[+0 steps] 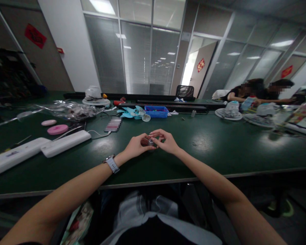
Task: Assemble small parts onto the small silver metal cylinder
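Observation:
My left hand (138, 145), with a watch (112, 163) on its wrist, is curled around a small round metallic-looking part (151, 141) just over the table. From the other side my right hand (167, 143) closes on the same part, its thumb and fingertips meeting those of the left. The fingers cover most of the part, so its exact kind does not show. Beyond the hands lie light-blue fan blades (132, 112) and a blue plastic basket (156, 112) with small items inside.
A phone (113, 124) on a white cable, two long white cases (66, 143) and pink discs (57, 129) lie to the left on the green table (219, 149). Crumpled clear plastic (73, 109) and a fan part (95, 100) sit behind. Two people work at far right near more fan parts (229, 111).

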Demonstrator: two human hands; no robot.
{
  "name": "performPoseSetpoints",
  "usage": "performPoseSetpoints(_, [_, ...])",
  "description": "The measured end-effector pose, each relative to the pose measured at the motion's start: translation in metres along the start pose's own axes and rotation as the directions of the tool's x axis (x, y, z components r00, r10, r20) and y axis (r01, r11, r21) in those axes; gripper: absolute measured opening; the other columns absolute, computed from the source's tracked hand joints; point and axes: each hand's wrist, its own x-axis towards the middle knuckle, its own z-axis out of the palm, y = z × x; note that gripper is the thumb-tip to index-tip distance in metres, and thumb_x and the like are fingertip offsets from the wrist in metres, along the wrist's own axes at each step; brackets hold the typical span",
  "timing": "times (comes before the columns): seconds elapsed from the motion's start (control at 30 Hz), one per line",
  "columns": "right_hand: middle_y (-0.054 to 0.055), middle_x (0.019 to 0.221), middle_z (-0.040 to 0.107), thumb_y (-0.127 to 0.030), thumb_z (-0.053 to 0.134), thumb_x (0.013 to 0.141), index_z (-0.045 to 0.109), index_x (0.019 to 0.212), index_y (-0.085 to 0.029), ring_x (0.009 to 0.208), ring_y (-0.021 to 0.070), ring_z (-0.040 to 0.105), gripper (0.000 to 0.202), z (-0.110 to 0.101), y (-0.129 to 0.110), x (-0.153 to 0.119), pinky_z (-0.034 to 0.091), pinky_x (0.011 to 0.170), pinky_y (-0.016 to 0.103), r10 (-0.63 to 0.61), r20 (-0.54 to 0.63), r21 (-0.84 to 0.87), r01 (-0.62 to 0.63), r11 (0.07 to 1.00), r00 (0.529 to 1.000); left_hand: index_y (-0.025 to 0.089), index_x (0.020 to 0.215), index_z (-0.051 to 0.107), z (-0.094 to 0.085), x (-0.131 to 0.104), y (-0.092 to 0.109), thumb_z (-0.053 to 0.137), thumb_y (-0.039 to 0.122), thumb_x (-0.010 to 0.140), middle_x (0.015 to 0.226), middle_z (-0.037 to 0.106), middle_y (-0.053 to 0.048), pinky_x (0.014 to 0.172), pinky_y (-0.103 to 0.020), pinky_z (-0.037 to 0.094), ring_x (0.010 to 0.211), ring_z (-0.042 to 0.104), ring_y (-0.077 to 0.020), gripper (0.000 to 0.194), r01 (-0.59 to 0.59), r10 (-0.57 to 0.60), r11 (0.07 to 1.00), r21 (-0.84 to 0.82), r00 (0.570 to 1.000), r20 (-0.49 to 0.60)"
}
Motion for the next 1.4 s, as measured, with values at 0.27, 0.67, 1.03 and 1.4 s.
performPoseSetpoints(0.27, [0.007,0.093,0.071,-0.02,0.058,0.079,0.056,0.109,-0.016,0.048,0.0056,0.054,0.03,-0.005,-0.001,-0.004,0.045,0.047,0.018,-0.007,0.0,-0.002,0.007,1.0,1.0,0.018,0.09,0.057,0.0,0.0,-0.001,0.077,0.044,0.061,0.083,0.071,-0.005,0.073,-0.033,0.056,0.077,0.069,-0.0199,0.043,0.013,-0.013,1.0,-0.026,1.0,-0.012])
performPoseSetpoints(0.67, [0.008,0.089,0.071,-0.034,0.065,0.077,0.059,0.103,-0.016,0.045,0.0063,0.055,0.033,0.001,-0.003,-0.003,0.04,0.042,0.017,0.022,-0.01,-0.01,-0.022,1.0,1.0,0.018,0.09,0.058,-0.001,0.001,0.0,0.076,0.046,0.062,0.078,0.071,-0.003,0.069,-0.032,0.055,0.073,0.069,-0.0192,0.043,-0.001,0.001,1.0,0.002,1.0,-0.022])
performPoseSetpoints(1.03, [0.004,0.082,0.07,-0.032,0.066,0.077,0.061,0.096,-0.017,0.043,0.0051,0.049,0.025,0.003,0.001,0.001,0.038,0.04,0.017,0.066,-0.047,0.035,-0.064,0.997,0.997,0.018,0.092,0.057,-0.001,-0.001,0.003,0.075,0.046,0.063,0.08,0.071,-0.004,0.07,-0.033,0.056,0.074,0.069,-0.0193,0.045,0.011,-0.011,1.0,0.001,1.0,0.017])
performPoseSetpoints(1.4, [0.002,0.082,0.069,-0.032,0.066,0.078,0.059,0.098,-0.018,0.045,0.0052,0.048,0.025,0.004,0.002,0.0,0.038,0.043,0.017,0.037,-0.081,0.013,-0.036,0.999,0.996,0.018,0.092,0.057,0.0,-0.001,0.002,0.076,0.044,0.062,0.081,0.071,-0.004,0.072,-0.034,0.056,0.075,0.069,-0.0199,0.044,0.0,0.001,1.0,-0.021,1.0,0.02])
